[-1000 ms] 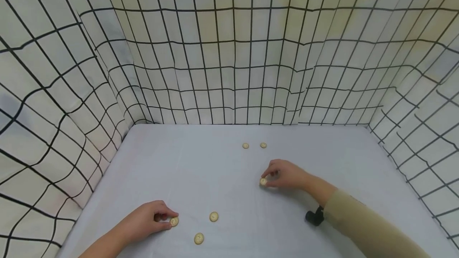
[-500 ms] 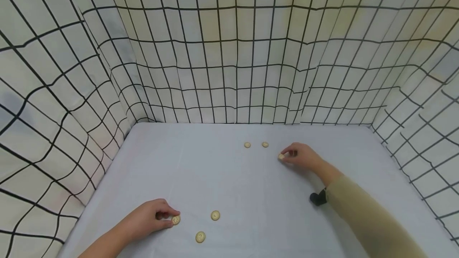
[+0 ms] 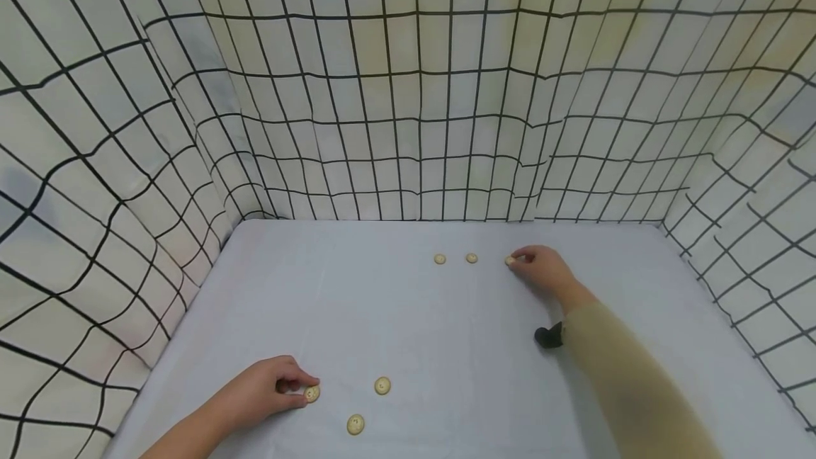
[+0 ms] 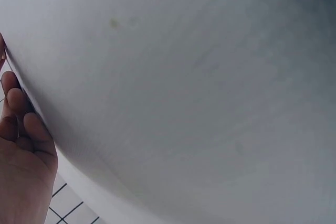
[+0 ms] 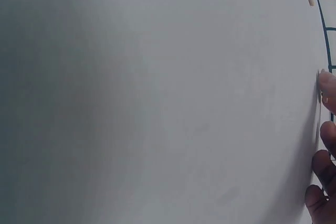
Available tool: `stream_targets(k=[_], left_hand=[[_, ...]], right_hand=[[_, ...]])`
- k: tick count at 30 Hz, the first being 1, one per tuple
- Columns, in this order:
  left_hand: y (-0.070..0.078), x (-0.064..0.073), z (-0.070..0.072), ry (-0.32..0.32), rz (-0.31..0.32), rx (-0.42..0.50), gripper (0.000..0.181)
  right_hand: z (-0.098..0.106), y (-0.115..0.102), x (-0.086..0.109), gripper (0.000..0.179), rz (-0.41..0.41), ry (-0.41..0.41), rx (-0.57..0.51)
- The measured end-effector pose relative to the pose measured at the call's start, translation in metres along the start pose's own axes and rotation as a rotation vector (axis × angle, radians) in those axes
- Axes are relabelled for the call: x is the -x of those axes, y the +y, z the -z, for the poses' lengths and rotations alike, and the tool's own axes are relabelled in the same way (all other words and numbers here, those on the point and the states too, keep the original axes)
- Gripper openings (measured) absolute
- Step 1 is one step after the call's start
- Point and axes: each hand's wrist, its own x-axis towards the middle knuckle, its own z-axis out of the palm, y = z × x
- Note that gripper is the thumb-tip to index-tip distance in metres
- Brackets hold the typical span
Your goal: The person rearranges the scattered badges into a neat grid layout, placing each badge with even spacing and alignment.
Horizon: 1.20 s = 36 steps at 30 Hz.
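At the far right of the table, my right hand (image 3: pixel 542 269) pinches a pale cream button (image 3: pixel 509 261) between thumb and fingertips, at the right end of a row. To its left in that row lie two similar buttons, a nearer one (image 3: pixel 472 258) and a farther one (image 3: pixel 440 258). Near the front left, my left hand (image 3: pixel 264 389) holds another round button (image 3: pixel 312 394) by its edge. Right of that hand two loose buttons lie flat, one (image 3: pixel 382 385) farther back and one (image 3: pixel 355 424) closer. In the right wrist view the right hand (image 5: pixel 326 145) shows only partly.
A white cloth covers the table (image 3: pixel 408 324). White walls with a black grid (image 3: pixel 417 91) close it in at the back and both sides. A small black device (image 3: pixel 550 336) is worn at the right wrist, below the sleeve (image 3: pixel 627 381).
My right hand has carried its button away from me and to the right, up level with the two far buttons. The left hand has stayed in place on its button.
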Motion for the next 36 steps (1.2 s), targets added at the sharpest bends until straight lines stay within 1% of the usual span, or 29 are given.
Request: stream_targets(k=[8, 13, 18, 21, 25, 29, 32, 36], left_hand=[[0.000, 0.000, 0.001, 0.000, -0.007, 0.012, 0.027], [-0.002, 0.000, 0.000, 0.003, -0.001, 0.003, 0.027], [-0.001, 0.001, 0.000, 0.002, -0.002, 0.009, 0.027], [-0.001, 0.001, 0.001, -0.004, -0.002, 0.012, 0.028], [-0.002, 0.000, 0.002, -0.013, -0.003, 0.010, 0.027], [-0.003, -0.002, 0.002, -0.015, -0.011, 0.014, 0.028], [-0.004, -0.002, 0.002, -0.018, -0.019, 0.016, 0.028], [-0.005, -0.002, 0.001, -0.018, -0.021, 0.023, 0.028]], right_hand=[[-0.004, -0.004, -0.004, 0.043, -0.040, 0.010, 0.018], [-0.005, -0.004, -0.004, 0.045, -0.045, 0.006, 0.016], [-0.005, -0.005, -0.001, 0.045, -0.039, 0.019, 0.025], [-0.005, -0.005, 0.001, 0.045, -0.014, 0.022, 0.038], [-0.005, -0.006, 0.004, 0.044, 0.025, 0.013, 0.017], [-0.005, -0.011, 0.007, 0.043, 0.063, -0.029, 0.001], [-0.008, -0.018, 0.009, 0.043, 0.102, -0.075, 0.015], [-0.016, -0.028, 0.011, 0.041, 0.157, -0.117, 0.028]])
